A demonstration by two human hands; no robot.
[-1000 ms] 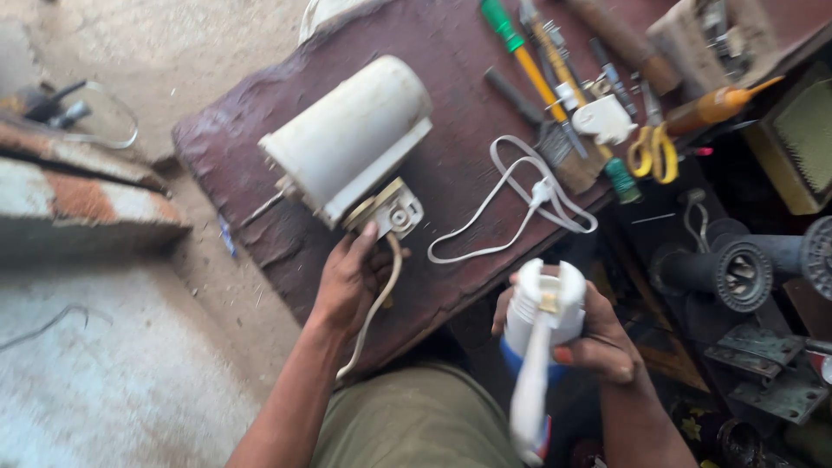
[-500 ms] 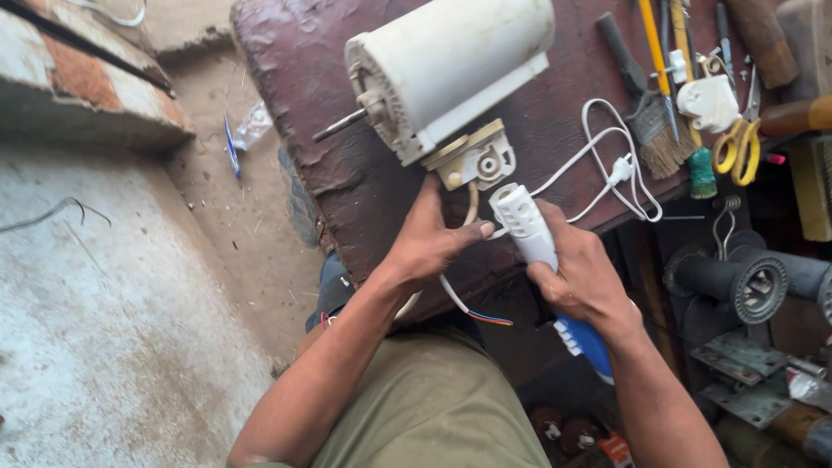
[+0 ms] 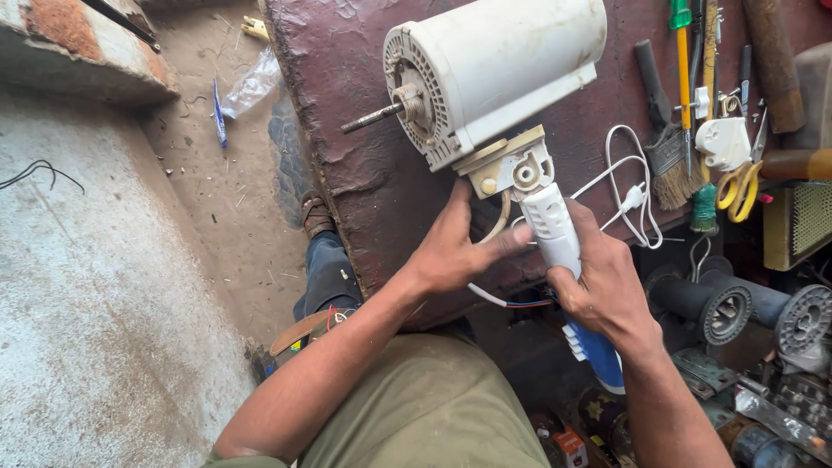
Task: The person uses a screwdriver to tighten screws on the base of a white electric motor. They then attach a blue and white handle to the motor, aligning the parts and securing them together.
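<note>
Right hand [image 3: 602, 282] is wrapped tight round the white-and-blue stand neck [image 3: 563, 251], its top end butted against the beige hinge bracket [image 3: 511, 169] under the white motor housing [image 3: 498, 74]. Left hand [image 3: 455, 251] is partly curled, fingertips on the neck near the joint, not clearly gripping anything — can't tell if it pinches the wire. Risk one: the thin wires [image 3: 511, 302] hanging out below the joint look exposed; push the neck in crooked and they get nipped between neck and bracket. Risk two: the housing lies on its side near the edge of the dark red table [image 3: 347, 147], bare shaft [image 3: 373, 117] pointing outward — a shove from the neck could roll it or slide it off toward the floor. Risk three: the white cord [image 3: 628, 186] loops just beside the right hand and could snag. Farther off, the brush [image 3: 663, 152], screwdrivers [image 3: 685, 69] and yellow scissors [image 3: 737, 186] crowd the table — little room to swing the housing round.
</note>
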